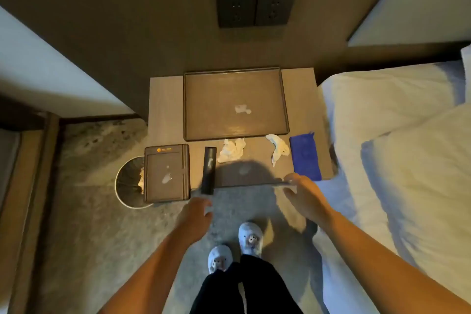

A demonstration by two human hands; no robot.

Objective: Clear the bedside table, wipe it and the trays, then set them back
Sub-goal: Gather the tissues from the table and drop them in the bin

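Between two white-sheeted beds, against a dark panelled wall with a pair of sockets (256,9), stands the bedside table (165,107), and it is not yet cleared. At its back lies the large tray (235,79) with a scrap of tissue in the middle; along the front edge lies a second, flatter dark tray (244,173), its long axis running left to right across the person's body, with another pale scrap on it. A black remote (209,170) lies with its long axis pointing away from the person, its near end over the table edge beside that tray's left end. Further left a small tray (167,173) overhangs the table above a waste bin (127,181). Two crumpled tissues (231,149) sit between the big tray and the front tray, and a blue cloth (304,157) lies at the right edge. The right hand (304,192) is the nearer: its fingers pinch the front tray's right near corner, thumb beneath as far as I can tell. The left hand (196,216) hangs just short of the table, loosely open and holding nothing, with the remote's near end just ahead of its fingertips. Judging from this, the coming move is a two-handed lift of the front tray, and the left hand must reach forward and slightly right, clear of the remote.
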